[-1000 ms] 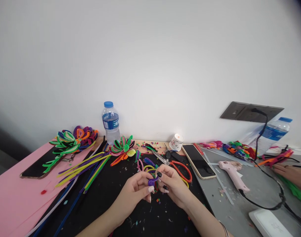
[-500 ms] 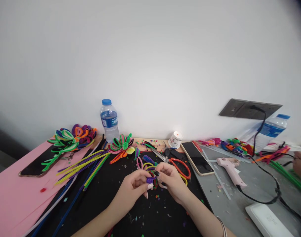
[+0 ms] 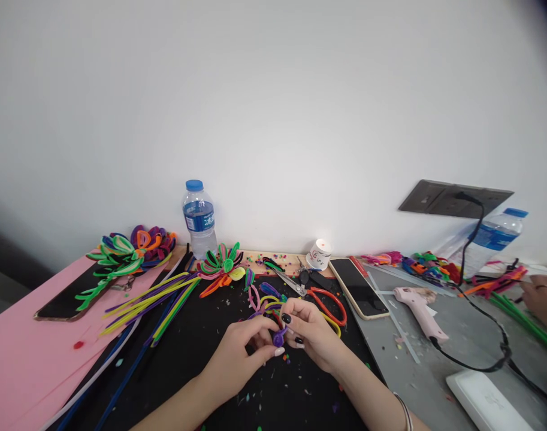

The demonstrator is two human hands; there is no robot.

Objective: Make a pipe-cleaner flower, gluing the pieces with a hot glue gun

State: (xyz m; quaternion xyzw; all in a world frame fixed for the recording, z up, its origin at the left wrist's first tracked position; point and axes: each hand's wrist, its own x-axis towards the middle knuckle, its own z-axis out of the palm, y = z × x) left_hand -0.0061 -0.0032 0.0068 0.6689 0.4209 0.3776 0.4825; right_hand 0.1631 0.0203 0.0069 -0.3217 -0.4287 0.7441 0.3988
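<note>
Over the black mat, a small purple coiled pipe cleaner [image 3: 278, 339] sits between my two hands. My left hand [image 3: 244, 350] is closed round its left side, thumb and fingers pinching near the coil. My right hand [image 3: 308, 332] pinches the purple strand at the coil's upper right. Just behind my hands lie looped pipe cleaners [image 3: 271, 293] in blue, yellow and pink, partly hidden by my fingers. Red-handled scissors [image 3: 328, 304] lie open behind my right hand. A green and pink pipe-cleaner flower [image 3: 223, 261] rests farther back on the left.
A water bottle [image 3: 199, 218] and a paper cup [image 3: 319, 255] stand by the wall. Phones lie left and right, the right one [image 3: 360, 288] near a pink glue gun [image 3: 419, 311] with its cord. Another person's hand [image 3: 543, 299] is at the far right.
The purple coil has shifted slightly down and right and shows more fully. My left fingers have moved a little with it. The other person's hand has moved left.
</note>
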